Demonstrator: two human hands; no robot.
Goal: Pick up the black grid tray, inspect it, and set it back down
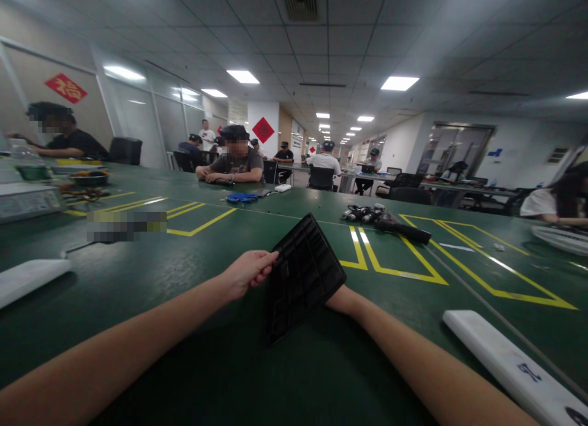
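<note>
I hold a black ribbed plastic panel (301, 273) tilted up above the green table (193, 328). My left hand (248, 271) pinches its left edge, fingers closed on it. My right hand (342, 300) is behind the panel's lower right side; only the wrist and heel show, and its fingers are hidden by the panel.
A black tool and small metal parts (381, 220) lie beyond the panel inside yellow floor-tape markings. White slabs sit at the right (509, 361) and left (30, 277). A blue item (241, 197) lies before a seated person (236, 162). Other people sit around.
</note>
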